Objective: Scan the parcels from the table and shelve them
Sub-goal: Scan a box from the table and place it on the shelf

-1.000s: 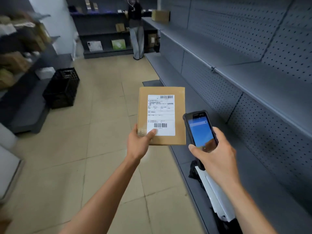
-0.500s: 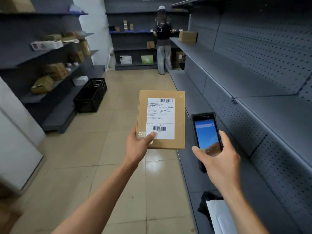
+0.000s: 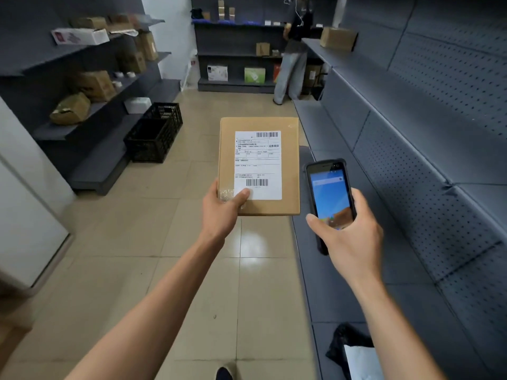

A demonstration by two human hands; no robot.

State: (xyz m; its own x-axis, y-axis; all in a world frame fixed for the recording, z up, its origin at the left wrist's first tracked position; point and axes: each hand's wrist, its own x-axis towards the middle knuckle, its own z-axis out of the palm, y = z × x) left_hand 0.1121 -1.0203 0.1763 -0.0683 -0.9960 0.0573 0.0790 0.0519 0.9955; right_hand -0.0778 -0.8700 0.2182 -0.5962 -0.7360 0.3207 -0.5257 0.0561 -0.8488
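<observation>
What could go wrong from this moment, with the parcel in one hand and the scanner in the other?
1. The left hand grips the parcel only at its lower left corner, so it might tip or slip.
2. The left thumb lies on the label, close under the lower barcode, and could spoil a scan.
3. The right hand holds the scanner with its screen facing up, beside the parcel, so it may not yet be aimed at the label.

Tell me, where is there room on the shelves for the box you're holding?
The right-side shelves show long bare stretches between the far brown box and the black and white bags near your feet. The left-side shelves are crowded with boxes. The parcel should fit on the right.
</observation>
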